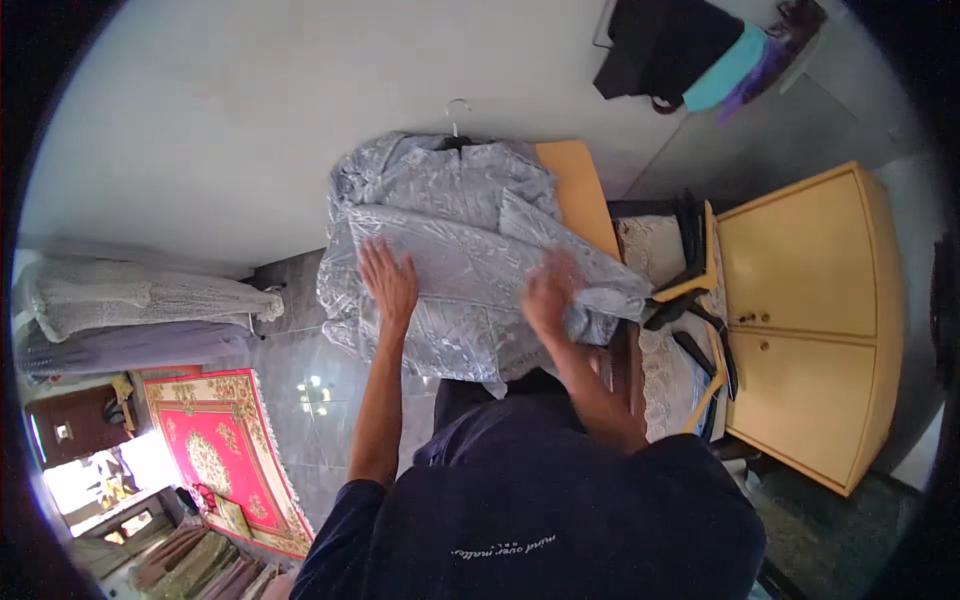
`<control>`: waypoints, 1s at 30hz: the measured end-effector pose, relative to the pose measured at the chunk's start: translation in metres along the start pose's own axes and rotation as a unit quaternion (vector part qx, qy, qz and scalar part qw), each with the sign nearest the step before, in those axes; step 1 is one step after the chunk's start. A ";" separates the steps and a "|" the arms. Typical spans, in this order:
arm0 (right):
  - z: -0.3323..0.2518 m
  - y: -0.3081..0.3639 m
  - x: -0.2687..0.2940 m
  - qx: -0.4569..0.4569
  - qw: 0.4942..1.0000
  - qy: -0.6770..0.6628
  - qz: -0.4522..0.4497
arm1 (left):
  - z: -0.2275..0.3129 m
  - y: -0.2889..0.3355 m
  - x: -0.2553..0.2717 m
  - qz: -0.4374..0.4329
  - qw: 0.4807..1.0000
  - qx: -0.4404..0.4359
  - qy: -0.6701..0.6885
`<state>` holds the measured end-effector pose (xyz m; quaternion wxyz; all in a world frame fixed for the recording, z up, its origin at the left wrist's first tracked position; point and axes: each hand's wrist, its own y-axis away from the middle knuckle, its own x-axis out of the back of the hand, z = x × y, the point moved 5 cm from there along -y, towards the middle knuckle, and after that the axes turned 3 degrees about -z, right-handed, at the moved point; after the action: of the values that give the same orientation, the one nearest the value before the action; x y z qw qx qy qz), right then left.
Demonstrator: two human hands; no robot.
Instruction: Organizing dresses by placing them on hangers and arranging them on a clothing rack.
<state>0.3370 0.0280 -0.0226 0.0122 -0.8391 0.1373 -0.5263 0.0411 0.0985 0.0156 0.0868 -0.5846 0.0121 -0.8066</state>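
A silvery grey patterned garment [440, 320] lies spread on a wooden tabletop [580, 190]. From its collar, at the far side, sticks out the hook of a hanger [457, 141]. Its long sleeves are laid across the front, and one cuff reaches past the right side. My left hand [388, 282] rests flat on the cloth with its fingers spread. Over the right half of the garment is my right hand [550, 295], smeared by motion. Whether its fingers pinch the cloth or only touch it I cannot make out.
On the right stands a yellow wooden cabinet [800, 260], with several hangers [700, 290] beside it near lace cloth [665, 375]. Dark and turquoise clothes [680, 50] hang at the upper right. Pale dresses [140, 300] hang on the left, above a red patterned carpet [225, 440].
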 end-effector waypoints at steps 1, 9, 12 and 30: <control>-0.020 -0.008 0.001 0.043 0.999 -0.011 0.006 | 0.029 -0.002 0.003 0.016 0.997 -0.045 0.058; 0.092 0.041 0.005 0.055 0.995 -0.001 -0.081 | -0.048 0.015 -0.023 -0.009 0.999 -0.008 -0.047; 0.128 0.063 0.028 -0.031 0.991 0.131 0.002 | -0.056 0.005 -0.009 0.015 1.000 0.012 0.018; -0.025 -0.007 0.003 0.257 0.948 -0.157 -0.105 | -0.043 0.045 0.022 -0.056 0.985 -0.164 0.005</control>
<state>0.3178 0.0369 -0.0077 0.1936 -0.8890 -0.0949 -0.4039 -0.0009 0.0477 0.0169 -0.0559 -0.5863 0.1120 -0.8004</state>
